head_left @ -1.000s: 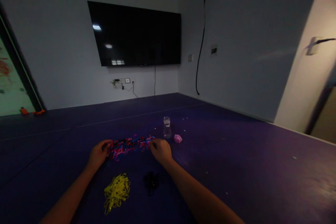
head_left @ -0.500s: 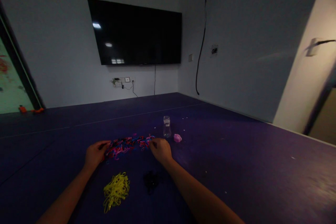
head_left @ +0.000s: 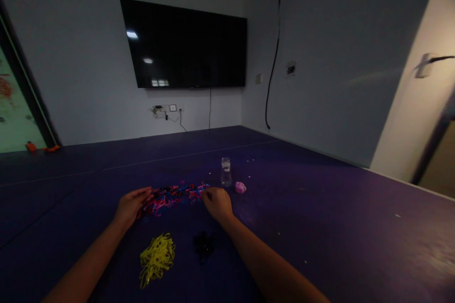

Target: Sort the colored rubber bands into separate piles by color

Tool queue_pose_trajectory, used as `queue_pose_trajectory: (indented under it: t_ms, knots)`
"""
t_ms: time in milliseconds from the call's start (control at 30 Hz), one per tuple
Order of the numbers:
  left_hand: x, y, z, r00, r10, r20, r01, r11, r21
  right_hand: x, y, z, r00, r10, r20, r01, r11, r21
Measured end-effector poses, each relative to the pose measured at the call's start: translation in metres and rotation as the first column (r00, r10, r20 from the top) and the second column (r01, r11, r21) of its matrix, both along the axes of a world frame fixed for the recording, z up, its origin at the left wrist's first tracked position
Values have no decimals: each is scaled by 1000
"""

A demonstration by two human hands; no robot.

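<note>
A mixed heap of small elastic bands [head_left: 167,201], pink, red, blue and black, lies spread on the purple floor. At its left end is my left hand [head_left: 130,206], fingers stretched forward and touching the bands. My right hand [head_left: 218,202] is closed at the right end, thumb and fingers pinched by the bands; what they hold, if anything, is hidden. Nearer to me are a pile of yellow elastic bands [head_left: 157,258] and, to its right, a small black pile [head_left: 204,245]. Beyond my right hand a clear bottle [head_left: 225,174] stands uncapped, beside a pink cap [head_left: 240,187].
Small white scraps [head_left: 279,233] dot the purple floor [head_left: 320,208]. A large dark television [head_left: 192,49] hangs on the far wall, with sockets and cords [head_left: 167,110] below it. A black cable [head_left: 273,66] dangles along the right wall.
My left hand has shifted slightly left, its fingers straightening out along the heap's left edge, where the bands moved a little. My right hand stays in place.
</note>
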State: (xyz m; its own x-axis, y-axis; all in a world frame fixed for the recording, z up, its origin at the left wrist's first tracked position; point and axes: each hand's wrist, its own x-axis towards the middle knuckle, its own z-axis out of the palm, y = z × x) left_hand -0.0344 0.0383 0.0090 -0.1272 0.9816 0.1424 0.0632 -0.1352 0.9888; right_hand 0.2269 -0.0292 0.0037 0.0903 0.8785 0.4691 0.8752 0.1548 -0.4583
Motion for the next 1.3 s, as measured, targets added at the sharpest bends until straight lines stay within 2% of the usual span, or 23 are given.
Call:
queue_pose_trajectory:
  t_ms: [100, 167, 233, 333, 367, 433, 533, 600, 833, 967, 1033, 1100, 1133, 1167, 1200, 1233, 1300]
  knots:
    - [16, -7, 13, 992, -128, 23, 129, 989, -67, 0, 0, 1, 1000, -1, -1, 1, 1000, -6]
    - [32, -19, 24, 965, -261, -4, 258, 958, -121, -1, -1, 1, 1000, 1, 3, -1, 1000, 5]
    - [50, -35, 33, 901, -434, -10, 426, 887, -177, -1, -1, 1, 1000, 6, 4, -6, 1000, 17]
    - [77, -62, 40, 761, -649, -12, 621, 733, -279, -1, -2, 1, 1000, 11, 1, -11, 1000, 23]
    - [84, -70, 40, 714, -700, -27, 660, 686, -307, -1, -2, 1, 1000, 11, -1, -11, 1000, 22]
    - [97, -84, 38, 645, -761, -74, 701, 627, -339, -1, -3, 2, 1000, 6, -2, -6, 1000, 17]
    - [108, -96, 35, 573, -806, -148, 729, 585, -355, -1, -3, 3, 1000, -1, -7, 1, 1000, 12]
    - [110, -100, 36, 557, -812, -176, 735, 581, -349, -2, -3, 3, 1000, 1, -11, 0, 1000, 14]
    - [108, -108, 50, 587, -798, -133, 726, 592, -348, -2, -2, 2, 1000, -11, -3, 11, 1000, -4]
    - [103, -103, 59, 603, -776, -183, 715, 628, -307, -1, -2, 2, 1000, -3, -2, 3, 1000, -3]
    - [99, -99, 65, 624, -741, -249, 692, 672, -264, -1, -2, 2, 1000, 4, -6, -4, 1000, -2]
    - [97, -99, 70, 621, -686, -379, 661, 718, -218, -1, -2, 2, 1000, 10, -6, -10, 1000, 7]
    - [97, -101, 72, 597, -662, -453, 657, 727, -198, -1, -2, 1, 1000, 9, -5, -9, 1000, 11]
    - [98, -105, 72, 548, -657, -518, 674, 714, -192, -1, -1, 1, 1000, 5, -4, -5, 1000, 14]
    - [101, -111, 72, 478, -673, -564, 713, 672, -199, -1, -1, 1, 1000, 1, -3, -1, 1000, 16]
    - [103, -118, 71, 387, -713, -585, 769, 599, -222, -1, -1, 0, 1000, 0, 0, 0, 1000, 19]
    - [110, -134, 68, 159, -810, -564, 879, 377, -294, 0, -1, 0, 1000, 4, 8, -4, 1000, 26]
